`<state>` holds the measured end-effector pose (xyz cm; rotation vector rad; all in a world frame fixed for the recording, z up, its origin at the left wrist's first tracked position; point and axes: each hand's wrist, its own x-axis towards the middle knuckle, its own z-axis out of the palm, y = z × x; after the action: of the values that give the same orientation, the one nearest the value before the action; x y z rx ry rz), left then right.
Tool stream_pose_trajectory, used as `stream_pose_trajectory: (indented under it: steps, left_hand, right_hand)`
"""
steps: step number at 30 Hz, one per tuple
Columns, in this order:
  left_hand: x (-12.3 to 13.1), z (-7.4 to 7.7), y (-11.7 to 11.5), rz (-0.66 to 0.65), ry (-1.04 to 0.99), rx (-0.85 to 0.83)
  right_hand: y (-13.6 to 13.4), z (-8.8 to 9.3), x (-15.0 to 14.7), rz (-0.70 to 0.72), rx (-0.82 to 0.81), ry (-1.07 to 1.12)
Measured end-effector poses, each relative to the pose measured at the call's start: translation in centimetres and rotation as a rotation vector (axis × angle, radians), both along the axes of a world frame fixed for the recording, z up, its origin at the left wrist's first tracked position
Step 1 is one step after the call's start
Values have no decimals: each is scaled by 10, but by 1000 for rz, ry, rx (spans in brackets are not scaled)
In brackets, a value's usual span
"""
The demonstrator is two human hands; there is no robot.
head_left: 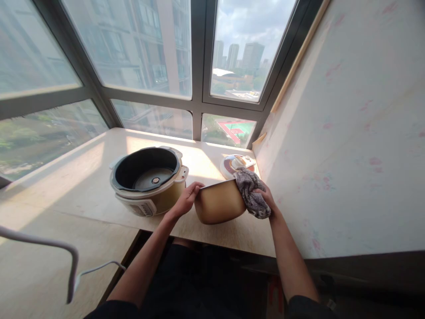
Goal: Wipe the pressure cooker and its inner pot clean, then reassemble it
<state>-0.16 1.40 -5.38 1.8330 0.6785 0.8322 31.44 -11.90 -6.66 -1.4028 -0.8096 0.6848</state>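
A gold-brown inner pot is held up and tilted over the front of the ledge. My left hand grips its rim on the left, fingers closed. On the pot's right side, my right hand is closed around a crumpled grey patterned cloth that touches the pot. The pot's inside is hidden from me. Left of my hands stands the cooker body, lidless, its dark cavity showing a metal base with a round centre piece. Behind the cloth lies a white and brown lid, partly covered.
The pale ledge runs below large framed windows. A patterned wall closes off the right side. At lower left, a grey cord loops over the surface. The ledge's front edge lies just before my body.
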Motion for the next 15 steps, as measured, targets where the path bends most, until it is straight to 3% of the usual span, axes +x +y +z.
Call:
stream_pose_trajectory:
  steps: [6, 11, 15]
  left_hand:
    - [22, 34, -24, 99, 268, 241]
    - [46, 68, -40, 96, 592, 406]
    - [66, 81, -50, 88, 707, 584]
  right_hand:
    - [-11, 15, -27, -48, 7, -59]
    - [-24, 24, -49, -210, -5, -141]
    - [-32, 26, -72, -254, 30, -231]
